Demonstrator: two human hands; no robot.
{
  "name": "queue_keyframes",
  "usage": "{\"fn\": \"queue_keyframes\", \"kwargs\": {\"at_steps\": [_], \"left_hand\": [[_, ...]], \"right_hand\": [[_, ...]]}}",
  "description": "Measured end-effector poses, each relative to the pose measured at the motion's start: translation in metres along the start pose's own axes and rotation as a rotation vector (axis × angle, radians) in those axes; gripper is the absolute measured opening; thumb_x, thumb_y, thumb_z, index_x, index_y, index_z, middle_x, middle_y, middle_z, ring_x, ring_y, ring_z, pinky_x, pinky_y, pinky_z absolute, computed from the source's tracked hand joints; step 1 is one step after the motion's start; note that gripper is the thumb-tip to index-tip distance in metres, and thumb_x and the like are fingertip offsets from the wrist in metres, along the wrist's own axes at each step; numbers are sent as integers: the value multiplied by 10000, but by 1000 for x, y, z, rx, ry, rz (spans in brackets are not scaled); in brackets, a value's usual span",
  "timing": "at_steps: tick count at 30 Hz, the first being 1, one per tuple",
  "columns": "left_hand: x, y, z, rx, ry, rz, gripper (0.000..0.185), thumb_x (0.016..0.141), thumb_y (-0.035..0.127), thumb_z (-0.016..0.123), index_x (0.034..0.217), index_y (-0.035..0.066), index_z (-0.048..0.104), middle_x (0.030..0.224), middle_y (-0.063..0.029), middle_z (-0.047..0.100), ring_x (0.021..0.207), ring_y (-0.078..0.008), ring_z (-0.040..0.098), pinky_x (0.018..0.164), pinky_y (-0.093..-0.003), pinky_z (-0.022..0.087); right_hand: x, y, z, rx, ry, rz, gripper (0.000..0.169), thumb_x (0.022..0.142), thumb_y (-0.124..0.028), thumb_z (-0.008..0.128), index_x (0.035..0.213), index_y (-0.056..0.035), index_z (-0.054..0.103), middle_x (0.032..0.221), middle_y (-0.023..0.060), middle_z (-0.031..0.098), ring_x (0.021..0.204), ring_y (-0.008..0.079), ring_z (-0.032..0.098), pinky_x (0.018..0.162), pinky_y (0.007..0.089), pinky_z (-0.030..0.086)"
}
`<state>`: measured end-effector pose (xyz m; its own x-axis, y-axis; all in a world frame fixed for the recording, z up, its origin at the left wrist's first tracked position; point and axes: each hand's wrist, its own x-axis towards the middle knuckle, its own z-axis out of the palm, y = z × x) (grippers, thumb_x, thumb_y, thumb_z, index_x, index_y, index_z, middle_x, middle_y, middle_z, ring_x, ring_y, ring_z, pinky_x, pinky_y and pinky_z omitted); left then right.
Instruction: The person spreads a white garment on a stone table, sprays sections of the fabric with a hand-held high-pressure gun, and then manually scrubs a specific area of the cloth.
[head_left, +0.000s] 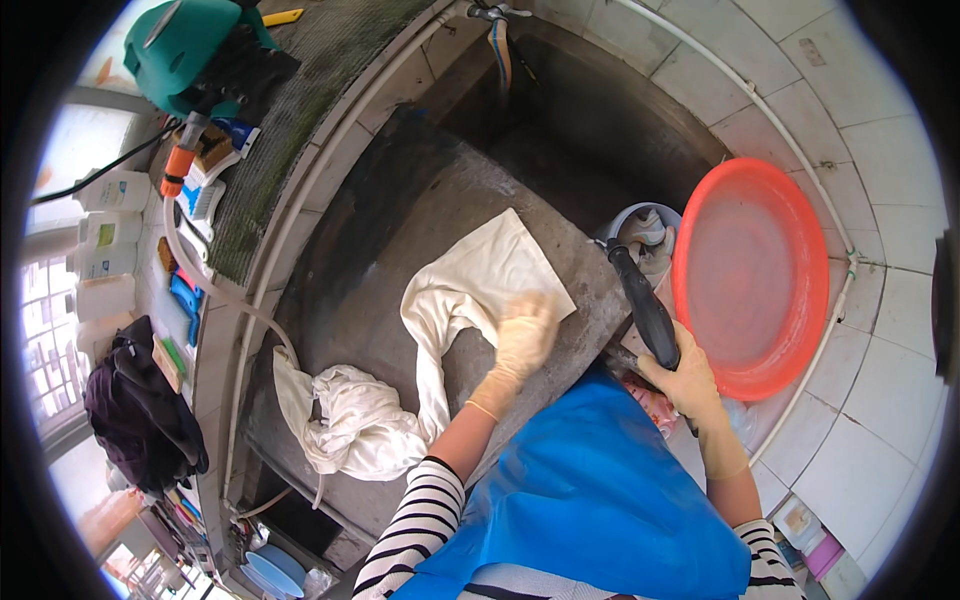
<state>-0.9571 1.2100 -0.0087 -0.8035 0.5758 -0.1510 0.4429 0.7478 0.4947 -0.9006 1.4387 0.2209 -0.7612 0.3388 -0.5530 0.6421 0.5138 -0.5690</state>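
Observation:
White cloth is spread on a sloping grey slab, one corner laid flat. It runs down in a twisted strip to a crumpled heap at the lower left. My left hand, in a cream rubber glove, is on the flat part near its right edge. Motion blurs the fingers, so their grip on the fabric is unclear. A matching glove covers my right hand, which is wrapped around a black wand-like tool. The tool's narrow end points up and left, over the slab's right edge.
A red basin of cloudy liquid stands at right, beside a white bucket holding cloth. Behind the slab is a dark trough. Brushes, a green machine and dark cloth line the left ledge. A hose drops onto the slab.

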Motion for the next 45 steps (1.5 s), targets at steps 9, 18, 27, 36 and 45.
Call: {"fn": "queue_keyframes", "kwargs": {"at_steps": [9,18,27,36,45], "left_hand": [[-67,-40,-41,177,-189,-303,792,937,595,604,1623,376,277,1725,-156,63,1553,-509,23,1209,-676,45],[-158,0,-42,-149,85,-319,625,1008,424,589,1500,59,467,1585,-274,343,1454,-512,314,1171,-571,329],[-331,54,-77,-491,808,-775,304,965,109,630,1252,9,645,1354,-256,614,1236,-403,614,1036,-410,482],[-427,170,26,-392,930,-1366,229,945,104,685,1155,13,693,1303,-236,649,1240,-385,611,1087,-443,451],[-398,165,53,-671,934,-1317,292,964,181,683,1219,40,704,1398,-260,598,1314,-389,566,1135,-448,418]], "right_hand": [[-6,18,-10,57,-10,-67,602,826,-276,768,1344,-21,597,1062,146,704,988,284,667,916,397,507],[49,-32,30,83,-197,-194,769,835,-319,739,1469,17,461,1302,215,609,1213,296,580,1037,395,443],[162,-148,150,-145,-441,-511,690,764,-213,644,1362,80,464,1140,271,649,1091,371,633,928,407,493],[53,-80,276,-256,-561,-1146,1029,767,-274,798,1528,71,198,1261,342,587,1169,495,573,1001,502,474],[21,-41,307,-812,-721,-1024,1139,797,-429,802,1582,69,144,1155,327,611,1059,464,631,939,490,515]]}}
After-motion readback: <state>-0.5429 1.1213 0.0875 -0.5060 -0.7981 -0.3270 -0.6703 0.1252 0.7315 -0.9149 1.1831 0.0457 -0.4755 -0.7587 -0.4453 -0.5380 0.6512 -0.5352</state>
